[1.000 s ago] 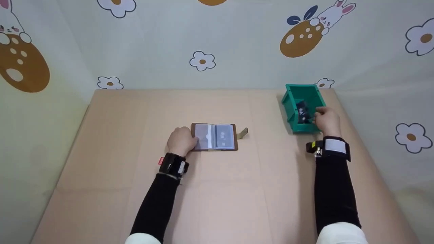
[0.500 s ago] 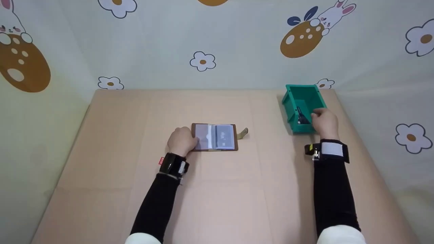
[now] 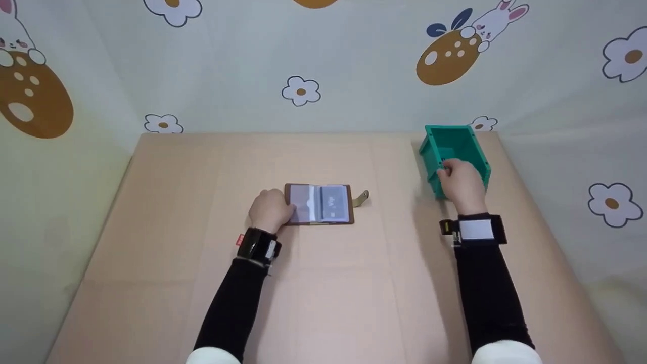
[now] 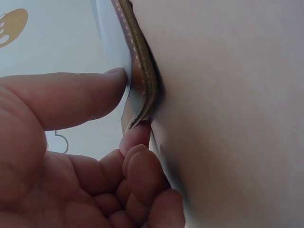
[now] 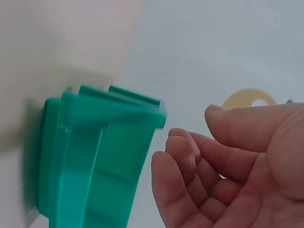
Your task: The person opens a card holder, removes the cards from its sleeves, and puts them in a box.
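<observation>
Two hands are placed well apart. The left hand (image 3: 269, 209) pinches the left edge of the open card holder (image 3: 319, 205), lying on the worktop (image 3: 343, 293), presumably so that it does not slide. The right hand (image 3: 462, 186) is above the green bin (image 3: 431, 156), its thumb separate from loosely bent fingers (I see nothing between them).

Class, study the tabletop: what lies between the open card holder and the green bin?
In the head view, the strap of the card holder sticks out toward the green bin; past its tip, the stretch is bare tabletop.
</observation>
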Demonstrator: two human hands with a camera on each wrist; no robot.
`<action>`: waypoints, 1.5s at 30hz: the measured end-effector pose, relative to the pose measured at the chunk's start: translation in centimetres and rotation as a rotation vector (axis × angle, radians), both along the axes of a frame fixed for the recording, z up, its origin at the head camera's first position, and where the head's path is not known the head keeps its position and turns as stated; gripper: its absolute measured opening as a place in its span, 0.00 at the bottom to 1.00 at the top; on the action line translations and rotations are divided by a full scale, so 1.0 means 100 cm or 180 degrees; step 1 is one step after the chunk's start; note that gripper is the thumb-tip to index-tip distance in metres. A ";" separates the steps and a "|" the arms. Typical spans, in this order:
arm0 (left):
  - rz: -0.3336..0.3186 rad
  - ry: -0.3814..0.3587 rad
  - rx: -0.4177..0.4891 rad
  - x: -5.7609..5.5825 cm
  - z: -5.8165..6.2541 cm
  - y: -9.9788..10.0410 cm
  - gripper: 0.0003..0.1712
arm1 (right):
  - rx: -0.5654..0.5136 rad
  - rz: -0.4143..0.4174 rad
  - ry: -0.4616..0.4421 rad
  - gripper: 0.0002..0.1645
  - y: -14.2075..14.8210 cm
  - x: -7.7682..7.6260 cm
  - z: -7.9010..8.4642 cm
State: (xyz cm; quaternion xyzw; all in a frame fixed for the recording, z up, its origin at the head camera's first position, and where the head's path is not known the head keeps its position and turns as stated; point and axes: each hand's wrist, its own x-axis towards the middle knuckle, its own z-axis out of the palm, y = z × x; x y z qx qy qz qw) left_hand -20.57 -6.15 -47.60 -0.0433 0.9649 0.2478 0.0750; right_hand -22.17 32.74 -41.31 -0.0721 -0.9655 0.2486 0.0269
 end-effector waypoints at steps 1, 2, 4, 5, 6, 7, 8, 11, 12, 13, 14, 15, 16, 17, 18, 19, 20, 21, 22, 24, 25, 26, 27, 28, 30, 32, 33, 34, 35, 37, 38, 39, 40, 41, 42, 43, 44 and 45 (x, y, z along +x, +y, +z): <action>0.0009 -0.0005 -0.0003 0.000 0.000 0.000 0.14 | 0.0040 0.0064 0.0048 0.24 -0.005 0.001 -0.001; 0.0016 -0.0011 -0.0004 0.000 0.000 0.000 0.13 | 0.0087 0.0132 0.0099 0.23 -0.009 0.002 -0.002; 0.0021 -0.0016 0.0002 0.001 0.001 0.000 0.13 | 0.0152 0.0249 0.0182 0.22 -0.019 0.004 -0.004; 0.0018 -0.0019 0.0004 0.001 0.001 0.000 0.13 | 0.0170 0.0306 0.0220 0.21 -0.024 0.005 -0.005; 0.0014 -0.0021 0.0005 0.001 0.001 0.000 0.13 | 0.0192 0.0360 0.0258 0.20 -0.028 0.005 -0.007; 0.0011 -0.0021 0.0004 0.001 0.001 0.000 0.14 | 0.0206 0.0405 0.0280 0.20 -0.032 0.006 -0.008; 0.0006 -0.0024 0.0005 0.001 0.001 0.000 0.14 | 0.0214 0.0447 0.0292 0.20 -0.036 0.007 -0.009; 0.0002 -0.0025 0.0004 0.001 0.000 0.000 0.13 | 0.0216 0.0562 0.0341 0.19 -0.048 0.010 -0.011; 0.0001 -0.0020 0.0008 0.001 0.000 0.000 0.13 | 0.0221 0.0605 0.0362 0.19 -0.052 0.011 -0.011; -0.0003 -0.0017 0.0009 0.000 0.000 0.000 0.13 | 0.0227 0.0634 0.0377 0.18 -0.056 0.012 -0.012; -0.0009 -0.0012 0.0012 0.000 0.000 0.000 0.13 | 0.0235 0.0666 0.0397 0.18 -0.059 0.012 -0.013; -0.0016 -0.0004 0.0012 0.000 0.000 0.000 0.13 | 0.0253 0.0703 0.0414 0.18 -0.063 0.013 -0.013; -0.0022 0.0003 0.0013 0.000 -0.001 0.000 0.13 | 0.0265 0.0742 0.0425 0.17 -0.066 0.014 -0.014; -0.0031 0.0007 0.0014 0.000 -0.001 -0.001 0.13 | 0.0275 0.0783 0.0424 0.17 -0.070 0.014 -0.015; -0.0036 0.0012 0.0009 0.000 -0.001 -0.001 0.13 | 0.0279 0.0817 0.0405 0.17 -0.074 0.015 -0.016; -0.0040 0.0011 0.0002 0.000 -0.001 -0.001 0.13 | 0.0291 0.0852 0.0383 0.17 -0.079 0.016 -0.016; -0.0043 0.0011 -0.0005 0.000 0.000 -0.001 0.13 | 0.0290 0.0898 0.0361 0.17 -0.083 0.017 -0.016; -0.0043 0.0014 -0.0016 0.000 0.000 -0.001 0.13 | 0.0292 0.0943 0.0333 0.17 -0.088 0.018 -0.017; -0.0042 0.0012 -0.0026 0.000 0.000 -0.001 0.13 | 0.0291 0.0976 0.0306 0.17 -0.093 0.019 -0.017; -0.0041 0.0012 -0.0045 0.000 0.001 -0.001 0.13 | 0.0294 0.1056 0.0277 0.17 -0.102 0.021 -0.018; -0.0036 0.0016 -0.0052 0.000 0.001 -0.001 0.13 | 0.0290 0.1098 0.0280 0.17 -0.107 0.022 -0.020; -0.0030 0.0018 -0.0056 0.000 0.001 -0.001 0.13 | 0.0282 0.1140 0.0279 0.17 -0.110 0.023 -0.021; -0.0022 0.0018 -0.0057 -0.001 0.001 -0.001 0.13 | 0.0284 0.1176 0.0287 0.16 -0.114 0.023 -0.023; -0.0013 0.0012 -0.0054 -0.001 0.000 0.000 0.13 | 0.0283 0.1216 0.0299 0.15 -0.118 0.024 -0.024; 0.0001 0.0007 -0.0049 -0.001 0.000 0.000 0.13 | 0.0276 0.1297 0.0319 0.14 -0.125 0.026 -0.027; 0.0000 0.0001 -0.0053 -0.001 0.000 0.001 0.13 | 0.0279 0.1366 0.0321 0.13 -0.131 0.027 -0.030; -0.0002 0.0003 -0.0057 -0.001 0.000 0.001 0.13 | 0.0275 0.1392 0.0316 0.13 -0.135 0.027 -0.032; -0.0008 0.0006 -0.0066 -0.001 0.000 0.001 0.13 | 0.0276 0.1421 0.0310 0.12 -0.138 0.027 -0.034; -0.0012 0.0009 -0.0078 -0.001 0.000 0.001 0.12 | 0.0272 0.1452 0.0302 0.12 -0.141 0.028 -0.036; -0.0025 0.0012 -0.0090 -0.002 0.000 0.001 0.12 | 0.0275 0.1509 0.0271 0.11 -0.146 0.027 -0.039; -0.0025 0.0008 -0.0092 -0.002 0.000 0.001 0.12 | 0.0294 0.1538 0.0263 0.10 -0.148 0.027 -0.042; -0.0027 0.0002 -0.0094 -0.002 0.001 0.001 0.12 | 0.0307 0.1563 0.0245 0.10 -0.149 0.027 -0.043; -0.0028 -0.0008 -0.0092 -0.002 0.001 0.001 0.12 | 0.0330 0.1587 0.0236 0.10 -0.151 0.026 -0.045; -0.0035 -0.0021 -0.0089 -0.002 0.001 0.001 0.12 | 0.0355 0.1605 0.0217 0.10 -0.152 0.026 -0.046; -0.0043 -0.0031 -0.0083 -0.002 0.001 0.001 0.12 | 0.0388 0.1613 0.0196 0.10 -0.153 0.025 -0.048; -0.0052 -0.0040 -0.0083 -0.002 0.002 0.001 0.13 | 0.0420 0.1625 0.0181 0.10 -0.153 0.025 -0.049; -0.0056 -0.0047 -0.0087 -0.002 0.002 0.001 0.13 | 0.0446 0.1632 0.0164 0.10 -0.154 0.025 -0.051; -0.0061 -0.0052 -0.0095 -0.001 0.002 0.001 0.13 | 0.0454 0.1632 0.0138 0.10 -0.154 0.024 -0.052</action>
